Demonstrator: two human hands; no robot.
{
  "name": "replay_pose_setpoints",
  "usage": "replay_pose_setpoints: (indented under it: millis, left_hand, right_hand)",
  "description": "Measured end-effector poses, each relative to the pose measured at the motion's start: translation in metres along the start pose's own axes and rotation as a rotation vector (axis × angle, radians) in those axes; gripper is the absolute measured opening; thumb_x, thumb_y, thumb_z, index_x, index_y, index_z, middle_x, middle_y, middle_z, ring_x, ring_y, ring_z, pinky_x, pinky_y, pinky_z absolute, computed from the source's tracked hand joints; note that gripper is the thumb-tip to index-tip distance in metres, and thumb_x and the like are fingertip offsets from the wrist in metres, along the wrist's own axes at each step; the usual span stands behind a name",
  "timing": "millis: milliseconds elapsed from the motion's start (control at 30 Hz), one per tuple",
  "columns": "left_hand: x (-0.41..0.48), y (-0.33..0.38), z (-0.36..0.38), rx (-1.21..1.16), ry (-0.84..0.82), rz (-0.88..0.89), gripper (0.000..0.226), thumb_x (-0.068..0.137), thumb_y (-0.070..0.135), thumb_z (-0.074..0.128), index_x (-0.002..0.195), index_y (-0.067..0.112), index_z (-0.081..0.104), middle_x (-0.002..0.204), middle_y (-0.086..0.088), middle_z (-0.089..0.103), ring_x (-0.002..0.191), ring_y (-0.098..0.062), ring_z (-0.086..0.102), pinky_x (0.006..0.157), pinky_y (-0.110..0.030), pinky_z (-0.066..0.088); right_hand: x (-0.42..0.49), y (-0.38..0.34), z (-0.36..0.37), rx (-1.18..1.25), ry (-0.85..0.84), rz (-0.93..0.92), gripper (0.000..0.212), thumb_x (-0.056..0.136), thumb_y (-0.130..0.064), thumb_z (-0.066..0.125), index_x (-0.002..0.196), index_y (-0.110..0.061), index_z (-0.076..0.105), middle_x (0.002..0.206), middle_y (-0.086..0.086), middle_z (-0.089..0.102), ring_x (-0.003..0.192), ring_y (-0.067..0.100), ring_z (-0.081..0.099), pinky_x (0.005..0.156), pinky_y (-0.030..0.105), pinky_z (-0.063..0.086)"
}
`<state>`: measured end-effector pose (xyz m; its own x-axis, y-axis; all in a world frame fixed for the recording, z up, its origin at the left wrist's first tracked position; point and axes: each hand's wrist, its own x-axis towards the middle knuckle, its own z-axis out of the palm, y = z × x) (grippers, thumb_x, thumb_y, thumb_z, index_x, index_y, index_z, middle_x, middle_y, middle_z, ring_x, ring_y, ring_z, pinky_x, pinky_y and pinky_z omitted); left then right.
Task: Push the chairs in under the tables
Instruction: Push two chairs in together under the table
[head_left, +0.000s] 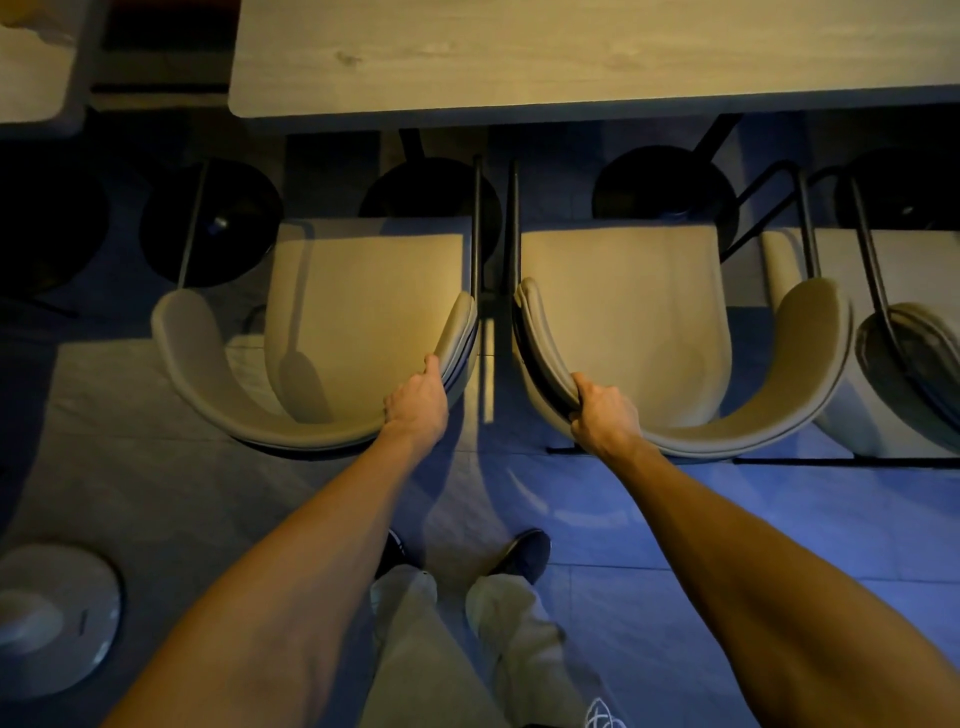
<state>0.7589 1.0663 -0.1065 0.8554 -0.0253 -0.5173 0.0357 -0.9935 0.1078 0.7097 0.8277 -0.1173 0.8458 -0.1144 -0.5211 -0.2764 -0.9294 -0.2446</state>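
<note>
Two beige chairs with curved backrests stand side by side in front of a long wooden table (571, 62). My left hand (418, 400) grips the right end of the left chair's (363, 301) backrest. My right hand (602, 410) grips the left end of the right chair's (623, 312) backrest. The front edges of both seats sit just short of the table's near edge. Both arms are stretched forward.
A third beige chair (893, 353) stands at the far right. Round black table bases (213, 223) rest on the floor under the table. A second table's corner (31, 78) shows at top left. A round white object (52, 618) lies on the floor at lower left. My feet stand behind the chairs.
</note>
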Motion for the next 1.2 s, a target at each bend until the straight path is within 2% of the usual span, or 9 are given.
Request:
replay_pose_setpoints:
  millis: [67,200,367,900,1200]
  left_hand:
    - [0.0,0.0,0.0,0.002,-0.008,0.004,0.045,0.097,0.003,0.055,0.137,0.011,0.037,0.101,-0.013,0.066,0.081,-0.025,0.054,0.074,-0.041,0.05]
    - [0.001,-0.002,-0.001,0.009,-0.024,0.003,0.048,0.096,0.004,0.057,0.139,0.012,0.037,0.104,-0.013,0.067,0.095,-0.032,0.065,0.081,-0.045,0.055]
    - [0.001,-0.004,0.0,-0.006,-0.027,0.012,0.05,0.096,0.005,0.058,0.14,0.011,0.036,0.106,-0.014,0.067,0.096,-0.032,0.065,0.082,-0.046,0.054]
    - [0.001,-0.005,0.007,-0.018,0.003,-0.003,0.055,0.093,0.004,0.061,0.141,0.013,0.036,0.101,-0.012,0.067,0.093,-0.031,0.066,0.082,-0.046,0.057]
    - [0.003,-0.008,0.011,-0.027,0.032,0.034,0.054,0.094,0.007,0.061,0.142,0.013,0.035,0.103,-0.011,0.066,0.094,-0.029,0.066,0.083,-0.047,0.057]
  right_hand:
    - [0.0,0.001,0.0,0.01,-0.008,-0.009,0.042,0.092,-0.013,0.061,0.133,-0.017,0.051,0.101,0.017,0.07,0.089,0.036,0.068,0.078,0.042,0.057]
    - [0.003,0.001,-0.005,0.028,-0.045,-0.024,0.041,0.091,-0.015,0.063,0.129,-0.014,0.05,0.101,0.018,0.069,0.089,0.036,0.067,0.078,0.044,0.058]
    - [0.01,-0.003,-0.011,0.078,-0.147,-0.011,0.042,0.088,-0.014,0.066,0.126,-0.01,0.05,0.109,0.018,0.065,0.097,0.035,0.066,0.085,0.048,0.057]
    - [0.016,-0.011,-0.006,0.101,-0.107,0.039,0.041,0.091,-0.016,0.064,0.128,-0.005,0.052,0.116,0.019,0.063,0.104,0.036,0.064,0.09,0.044,0.055]
    - [0.018,-0.013,-0.007,0.1,-0.129,0.058,0.042,0.088,-0.009,0.065,0.128,-0.006,0.053,0.114,0.019,0.065,0.103,0.034,0.065,0.091,0.045,0.056]
